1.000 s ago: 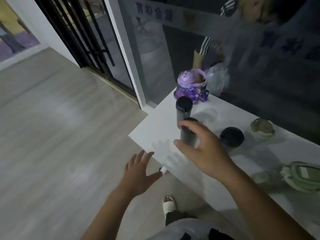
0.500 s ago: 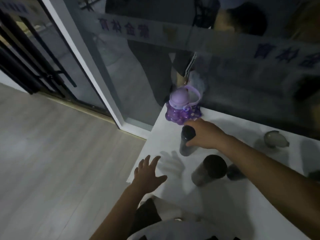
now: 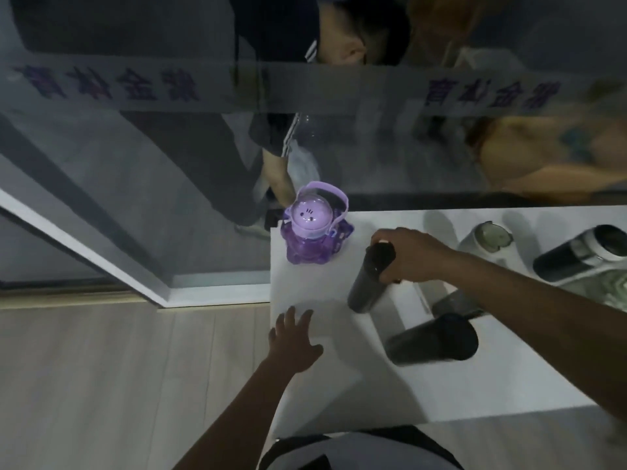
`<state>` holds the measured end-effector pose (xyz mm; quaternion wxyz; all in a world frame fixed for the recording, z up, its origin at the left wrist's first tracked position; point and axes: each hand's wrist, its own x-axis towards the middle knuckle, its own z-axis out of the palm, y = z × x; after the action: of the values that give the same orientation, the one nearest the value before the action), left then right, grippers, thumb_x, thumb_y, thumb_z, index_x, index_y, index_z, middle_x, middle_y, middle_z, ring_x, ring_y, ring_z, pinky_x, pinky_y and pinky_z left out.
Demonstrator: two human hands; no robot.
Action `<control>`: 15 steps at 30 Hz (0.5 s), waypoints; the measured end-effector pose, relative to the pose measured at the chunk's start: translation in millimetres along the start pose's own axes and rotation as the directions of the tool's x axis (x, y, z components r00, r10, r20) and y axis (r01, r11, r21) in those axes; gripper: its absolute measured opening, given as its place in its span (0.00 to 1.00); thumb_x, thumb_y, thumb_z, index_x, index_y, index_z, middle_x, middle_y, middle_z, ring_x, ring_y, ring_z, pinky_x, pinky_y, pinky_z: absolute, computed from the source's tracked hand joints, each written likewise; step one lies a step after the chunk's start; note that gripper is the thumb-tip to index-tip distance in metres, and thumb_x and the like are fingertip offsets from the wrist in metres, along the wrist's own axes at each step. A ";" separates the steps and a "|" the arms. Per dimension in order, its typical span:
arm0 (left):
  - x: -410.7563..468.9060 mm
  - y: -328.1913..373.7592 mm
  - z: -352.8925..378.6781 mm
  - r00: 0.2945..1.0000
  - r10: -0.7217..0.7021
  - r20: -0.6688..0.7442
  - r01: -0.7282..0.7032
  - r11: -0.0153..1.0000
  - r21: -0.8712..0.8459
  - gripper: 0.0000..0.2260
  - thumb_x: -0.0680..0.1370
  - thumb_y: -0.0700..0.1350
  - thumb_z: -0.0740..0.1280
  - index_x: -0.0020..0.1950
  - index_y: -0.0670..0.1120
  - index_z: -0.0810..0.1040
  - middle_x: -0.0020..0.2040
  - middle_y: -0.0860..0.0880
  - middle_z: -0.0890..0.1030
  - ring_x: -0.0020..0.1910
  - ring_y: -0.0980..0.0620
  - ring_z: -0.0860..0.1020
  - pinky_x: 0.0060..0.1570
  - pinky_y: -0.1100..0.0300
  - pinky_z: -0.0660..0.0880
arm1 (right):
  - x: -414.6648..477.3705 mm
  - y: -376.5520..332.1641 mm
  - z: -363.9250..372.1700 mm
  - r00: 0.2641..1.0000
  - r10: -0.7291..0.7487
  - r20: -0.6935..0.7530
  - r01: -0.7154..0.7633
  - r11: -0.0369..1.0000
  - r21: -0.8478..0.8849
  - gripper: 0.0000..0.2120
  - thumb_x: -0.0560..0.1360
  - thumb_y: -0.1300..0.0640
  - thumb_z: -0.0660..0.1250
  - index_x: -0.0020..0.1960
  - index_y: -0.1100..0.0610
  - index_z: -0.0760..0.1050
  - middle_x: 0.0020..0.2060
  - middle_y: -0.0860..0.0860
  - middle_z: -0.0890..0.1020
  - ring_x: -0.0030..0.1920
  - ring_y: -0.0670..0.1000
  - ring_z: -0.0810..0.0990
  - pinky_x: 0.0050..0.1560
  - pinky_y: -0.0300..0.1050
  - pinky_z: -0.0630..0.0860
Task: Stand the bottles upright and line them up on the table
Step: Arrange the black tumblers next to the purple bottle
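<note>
A slim dark bottle (image 3: 364, 286) stands on the white table (image 3: 339, 395) with my right hand (image 3: 405, 254) gripping its cap. A wider dark bottle (image 3: 432, 340) stands just right of it, nearer me. A purple bottle (image 3: 310, 237) with a domed lid and handle stands upright at the table's far left corner. Further right are a pale bottle with a grey lid (image 3: 485, 239) and a dark bottle with a white band (image 3: 576, 254). My left hand (image 3: 293, 340) hovers with fingers spread over the table's left edge, holding nothing.
A glass wall (image 3: 169, 164) runs right behind the table; a person stands beyond it. The table's left edge drops to a wooden floor (image 3: 101, 385). A greenish container (image 3: 614, 286) sits at the right edge, partly behind my right forearm.
My right hand left the wider dark bottle standing and moved to the slim dark bottle's cap. The view swung over the table. My left hand stayed spread by the left edge.
</note>
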<state>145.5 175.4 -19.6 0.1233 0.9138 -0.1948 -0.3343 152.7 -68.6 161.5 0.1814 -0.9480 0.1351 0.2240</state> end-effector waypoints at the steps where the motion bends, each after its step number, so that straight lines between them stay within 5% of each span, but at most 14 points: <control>1: 3.2 -1.3 1.8 1.000 0.014 0.014 -0.014 1.000 0.012 0.37 0.74 0.59 0.66 0.79 0.55 0.51 0.81 0.45 0.47 0.79 0.41 0.48 0.75 0.43 0.55 | 3.9 2.6 -8.5 0.999 0.029 -0.020 -0.029 0.999 0.020 0.22 0.60 0.52 0.76 0.52 0.48 0.74 0.48 0.49 0.79 0.44 0.52 0.80 0.47 0.56 0.81; 8: 9.7 -1.3 16.1 0.998 0.046 0.045 -0.052 0.991 0.125 0.39 0.76 0.58 0.64 0.80 0.55 0.45 0.80 0.44 0.36 0.79 0.39 0.39 0.77 0.43 0.47 | 47.4 20.5 -41.7 0.964 0.131 -0.230 -0.106 0.988 0.116 0.23 0.58 0.53 0.77 0.51 0.51 0.77 0.49 0.51 0.81 0.47 0.55 0.79 0.47 0.56 0.81; 15: 11.2 -0.9 22.5 0.998 0.056 0.038 -0.061 0.988 0.144 0.39 0.77 0.57 0.64 0.80 0.56 0.43 0.80 0.44 0.34 0.79 0.38 0.37 0.77 0.43 0.45 | 76.1 29.4 -38.4 0.961 0.134 -0.242 -0.090 0.979 0.184 0.24 0.60 0.52 0.77 0.55 0.53 0.76 0.52 0.54 0.81 0.50 0.58 0.79 0.49 0.50 0.79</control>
<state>138.8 169.3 -43.0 0.0629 0.9084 -0.2476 -0.3310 222.9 -123.9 149.1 0.2302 -0.9406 0.2294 0.0986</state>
